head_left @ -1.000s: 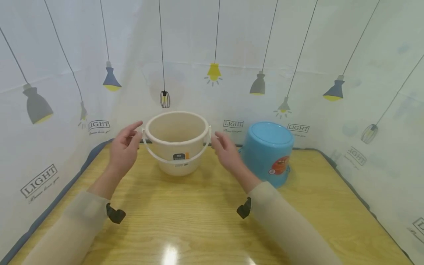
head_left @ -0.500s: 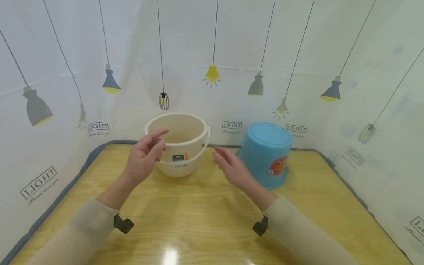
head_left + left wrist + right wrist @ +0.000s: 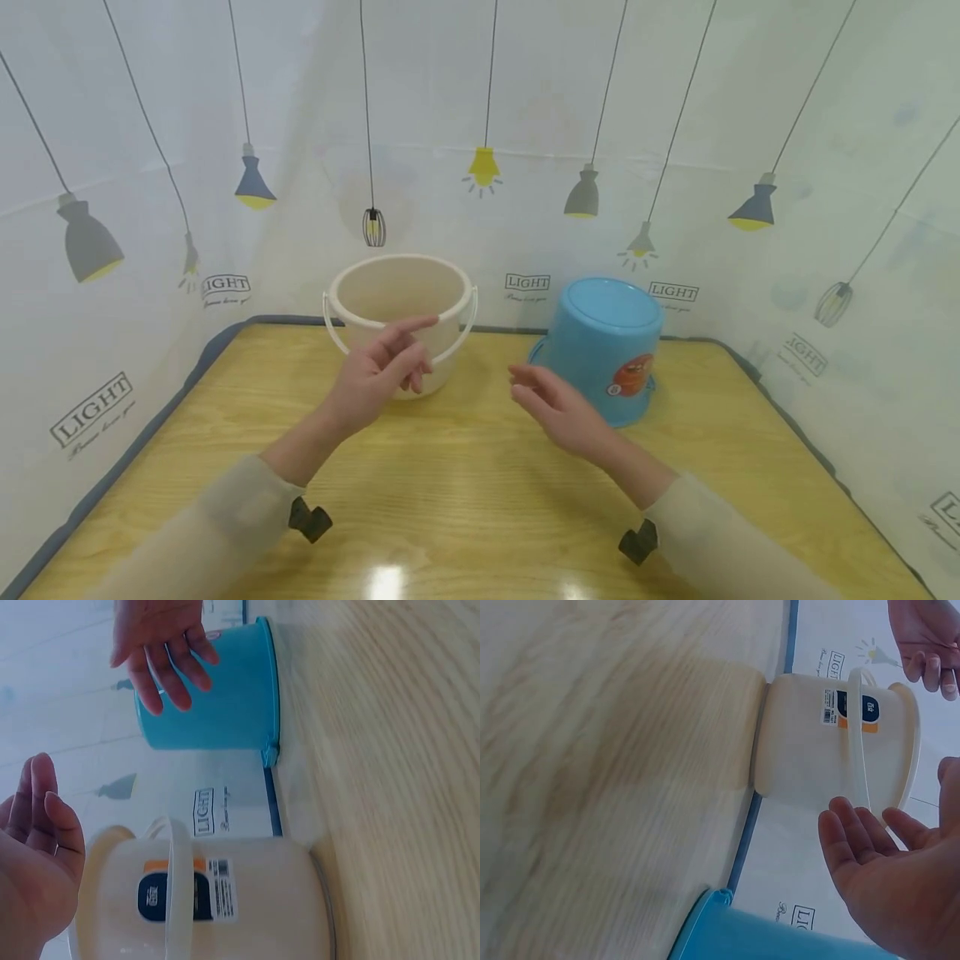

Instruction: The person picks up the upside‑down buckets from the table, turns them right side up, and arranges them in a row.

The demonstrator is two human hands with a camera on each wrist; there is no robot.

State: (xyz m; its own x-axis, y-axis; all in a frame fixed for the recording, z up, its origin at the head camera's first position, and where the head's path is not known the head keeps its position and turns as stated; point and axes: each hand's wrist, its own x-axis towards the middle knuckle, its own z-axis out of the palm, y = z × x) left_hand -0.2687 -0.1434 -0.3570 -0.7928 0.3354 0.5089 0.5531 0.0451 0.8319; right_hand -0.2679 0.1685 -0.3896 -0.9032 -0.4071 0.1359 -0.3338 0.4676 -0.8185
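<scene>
A cream bucket stands upright at the back of the table, its white handle hanging across its front. To its right a blue bucket with a red sticker rests upside down. My left hand is in the air before the cream bucket, index finger extended, other fingers loosely bent, holding nothing. My right hand hovers just in front and left of the blue bucket, fingers relaxed and slightly bent. The right wrist view shows that hand empty, apart from the cream bucket.
The wooden table has a dark blue border along its back and sides. A pale cloth backdrop printed with lamps surrounds it on the back, left and right. Each wrist carries a small black device.
My left hand has moved right from beside the cream bucket's left side to its front. My right hand has moved right and toward me. Both buckets stay in place.
</scene>
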